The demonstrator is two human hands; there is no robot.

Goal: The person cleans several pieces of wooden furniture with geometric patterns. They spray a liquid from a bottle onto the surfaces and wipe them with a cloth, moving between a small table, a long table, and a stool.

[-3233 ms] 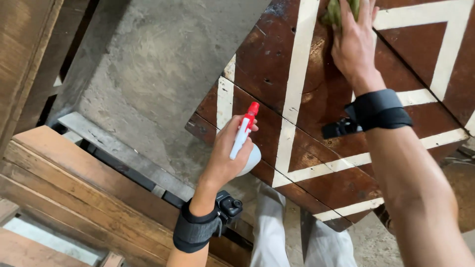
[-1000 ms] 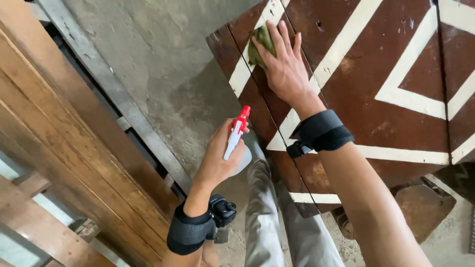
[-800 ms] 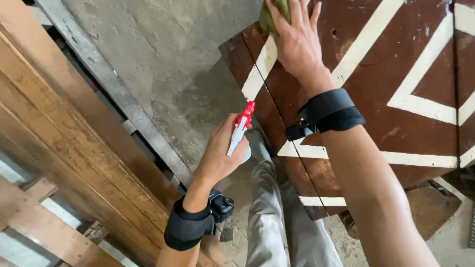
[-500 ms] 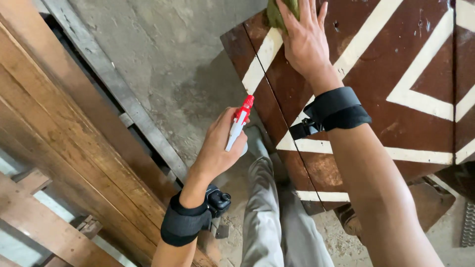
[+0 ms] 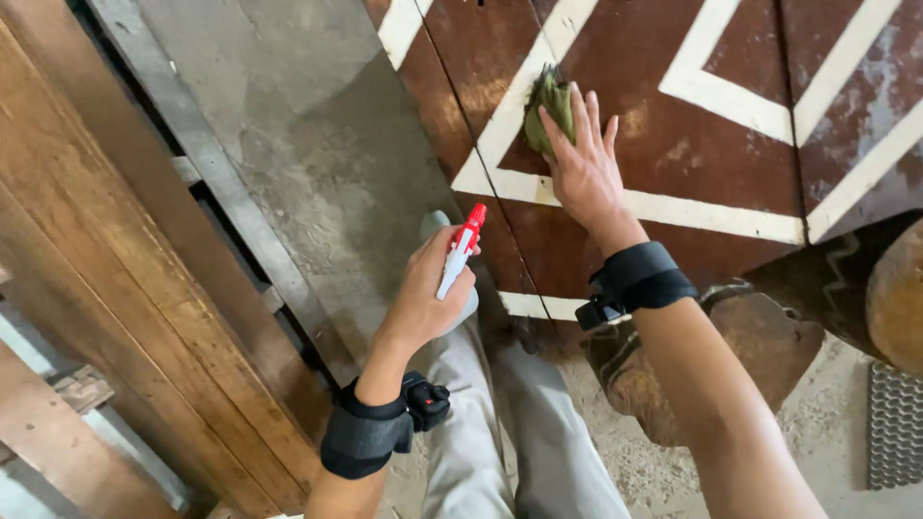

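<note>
Right hand (image 5: 585, 173) lies flat, fingers spread, pinning a green rag (image 5: 548, 104) on the brown white-striped tabletop (image 5: 731, 163), left hand (image 5: 428, 293) gripping a red-nozzled spray bottle (image 5: 460, 252) nearer, wooden planks (image 5: 115, 288) stacked left.

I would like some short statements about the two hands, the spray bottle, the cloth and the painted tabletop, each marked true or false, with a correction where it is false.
1. The right hand presses a green cloth on the brown tabletop. True.
2. The left hand holds a blue brush. False: it holds a spray bottle with a red and white nozzle.
3. The tabletop carries white painted stripes. True.
4. The left hand touches the tabletop. False: it is beside the tabletop's edge, apart from it.
5. Both wrists wear a black band. True.
</note>
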